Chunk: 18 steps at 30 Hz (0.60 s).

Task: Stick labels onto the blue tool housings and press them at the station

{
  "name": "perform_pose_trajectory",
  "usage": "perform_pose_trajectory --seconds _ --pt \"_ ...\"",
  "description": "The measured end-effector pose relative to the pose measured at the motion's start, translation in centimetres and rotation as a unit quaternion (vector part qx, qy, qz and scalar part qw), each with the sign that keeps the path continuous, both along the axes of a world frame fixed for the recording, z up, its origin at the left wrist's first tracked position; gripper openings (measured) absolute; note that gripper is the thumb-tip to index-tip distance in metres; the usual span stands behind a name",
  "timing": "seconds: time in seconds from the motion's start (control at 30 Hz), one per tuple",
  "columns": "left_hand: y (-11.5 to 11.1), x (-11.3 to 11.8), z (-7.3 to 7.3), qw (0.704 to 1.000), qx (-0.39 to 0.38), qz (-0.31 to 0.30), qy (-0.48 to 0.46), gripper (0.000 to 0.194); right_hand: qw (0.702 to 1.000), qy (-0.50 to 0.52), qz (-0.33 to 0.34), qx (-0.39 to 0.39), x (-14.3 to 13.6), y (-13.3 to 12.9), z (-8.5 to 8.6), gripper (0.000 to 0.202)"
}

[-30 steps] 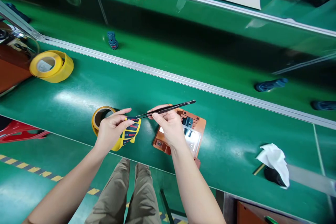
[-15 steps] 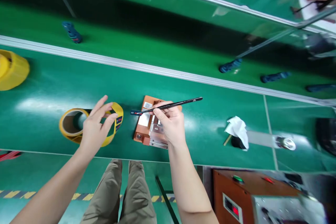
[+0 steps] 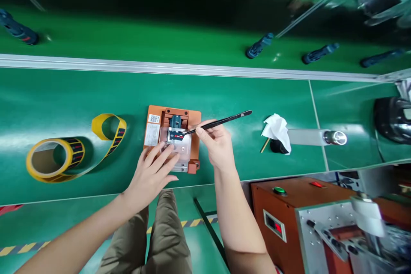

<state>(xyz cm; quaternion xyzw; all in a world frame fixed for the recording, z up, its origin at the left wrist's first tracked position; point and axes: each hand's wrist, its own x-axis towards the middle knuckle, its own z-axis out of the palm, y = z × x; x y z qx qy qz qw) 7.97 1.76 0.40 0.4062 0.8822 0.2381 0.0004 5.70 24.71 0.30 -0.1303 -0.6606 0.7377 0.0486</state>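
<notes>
The right hand [image 3: 220, 143] is pinching black tweezers [image 3: 224, 120] between thumb and fingers, just beyond the right edge of an orange fixture [image 3: 195, 120], and the tweezers are slanting leftward across that edge. Their tips are meeting a dark blue label [image 3: 176, 135], which is lying over the far part of the fixture's clear plate [image 3: 184, 150]; whether it is touching the plate, I cannot tell. The label is sitting left of the right hand and just past the fingertips of the left hand [image 3: 152, 177]. That left hand is spreading its fingers, palm down, over the fixture's near left corner, the fingertips reaching onto the clear plate. A dark blue housing [image 3: 175, 121] is resting in the fixture near its far edge, just beyond the label. The fixture itself is lying close to the front edge of the green bench [image 3: 231, 98]. Toward the bench's left side, a yellow roll of labels [image 3: 76, 153] is standing near the front edge, its loose strip [image 3: 118, 140] curling toward the fixture. Well to the right of the right hand, a white cloth [image 3: 276, 130] is draping over a black object.
</notes>
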Motion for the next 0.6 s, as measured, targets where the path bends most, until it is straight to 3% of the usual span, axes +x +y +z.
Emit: perform_pose_trajectory --seconds 0.23,0.6 --pt "0.2 0.3 -0.4 1.000 -0.001 0.014 0.016 0.046 1.000 0.002 -0.008 -0.022 0.2 0.2 -1.1 0.015" --pt "0.4 0.5 -0.6 1.000 0.005 0.020 0.012 0.050 1.000 0.005 0.004 -0.024 0.1 0.3 -1.5 0.013"
